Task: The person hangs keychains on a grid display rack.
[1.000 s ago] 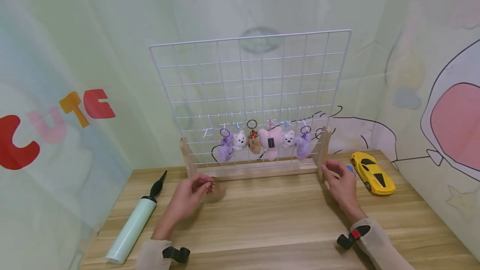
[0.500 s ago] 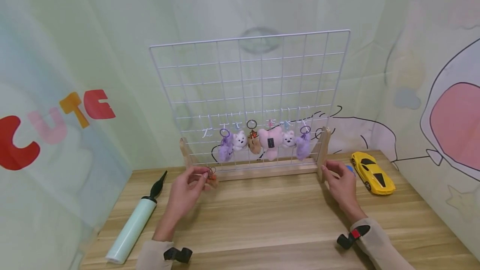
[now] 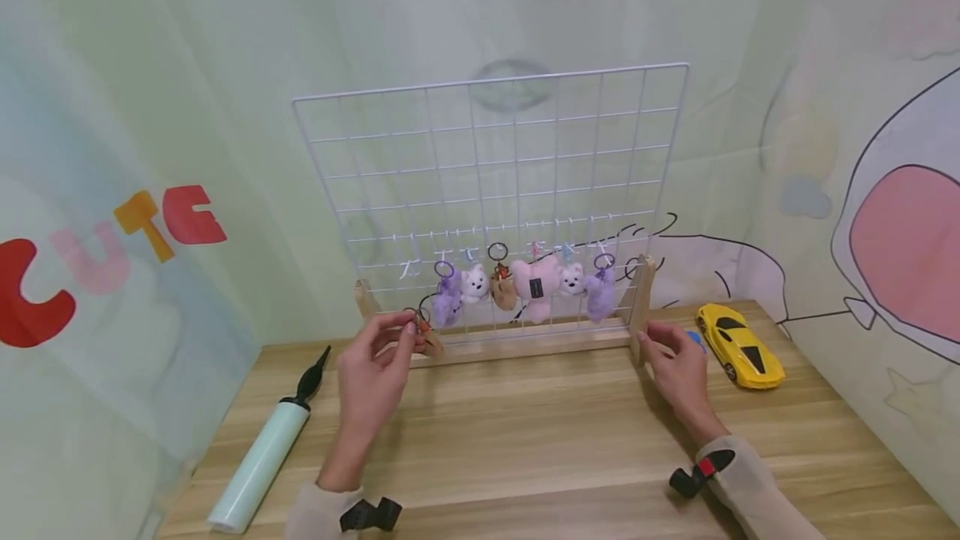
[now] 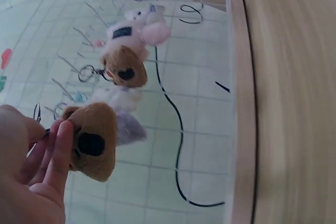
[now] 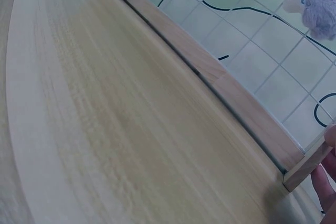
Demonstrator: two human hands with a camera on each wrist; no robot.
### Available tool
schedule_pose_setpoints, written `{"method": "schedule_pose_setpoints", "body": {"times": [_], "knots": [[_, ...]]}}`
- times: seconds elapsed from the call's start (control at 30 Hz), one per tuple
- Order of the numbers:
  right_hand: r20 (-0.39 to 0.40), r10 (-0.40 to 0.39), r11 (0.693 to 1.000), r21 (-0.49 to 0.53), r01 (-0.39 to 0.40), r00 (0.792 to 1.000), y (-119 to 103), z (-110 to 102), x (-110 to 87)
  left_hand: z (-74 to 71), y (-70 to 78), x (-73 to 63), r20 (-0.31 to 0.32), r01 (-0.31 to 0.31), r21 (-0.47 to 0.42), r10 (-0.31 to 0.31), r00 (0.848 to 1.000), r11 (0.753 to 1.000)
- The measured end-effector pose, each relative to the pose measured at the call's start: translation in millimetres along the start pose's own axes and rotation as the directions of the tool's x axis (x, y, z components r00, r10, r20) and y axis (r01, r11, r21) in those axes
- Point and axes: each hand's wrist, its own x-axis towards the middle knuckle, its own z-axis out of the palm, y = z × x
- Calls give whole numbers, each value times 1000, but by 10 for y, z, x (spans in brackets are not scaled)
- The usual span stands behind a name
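Observation:
My left hand (image 3: 375, 373) pinches a brown plush keychain (image 4: 97, 140) by its metal ring, in front of the lower left of a white wire grid rack (image 3: 491, 82). The plush has a dark nose and hangs below the fingertips. My right hand (image 3: 681, 369) grips the rack's right wooden leg (image 3: 641, 311) between thumb and fingers. From hooks on the grid hang a purple plush keychain (image 3: 447, 300), a white one (image 3: 475, 283), another brown one (image 4: 126, 66), a pink one (image 3: 536, 280), a second white one (image 3: 572, 280) and a second purple one (image 3: 601, 296).
A pale green hand pump (image 3: 258, 465) with a black nozzle lies at the table's left. Beside my right hand are a yellow toy car (image 3: 741, 347) and a small blue thing (image 3: 696, 340). White hooks (image 3: 408, 267) without keychains are at the grid's left. A printed curtain (image 3: 225, 90) stands behind.
My left hand has lifted the brown plush keychain from near the tabletop up toward the grid's lower left. The right hand keeps its hold on the wooden leg. The head view has shifted slightly.

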Motion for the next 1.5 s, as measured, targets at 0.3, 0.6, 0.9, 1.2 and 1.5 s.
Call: {"method": "schedule_pose_setpoints", "body": {"times": [0.3, 0.6, 0.9, 1.2, 1.5], "knots": [[-25, -15, 1000, -2, 15, 1000, 19, 2, 3, 112, 109, 139, -125, -199, 130, 215, 969, 971], [-28, -6, 1000, -19, 6, 1000, 47, -9, 2, 162, 36, 252, -191, -203, 213, 245, 951, 956], [-14, -6, 1000, -4, 6, 1000, 46, -12, 6, 207, -55, 314, -230, -234, 256, 294, 928, 938], [2, 1, 1000, -14, -1, 1000, 35, -17, -4, 261, -136, 316, -240, -237, 321, 320, 916, 917], [12, 18, 999, -30, -18, 1000, 34, -13, 7, 322, -229, 343, -264, -166, 289, 246, 933, 943]]}}
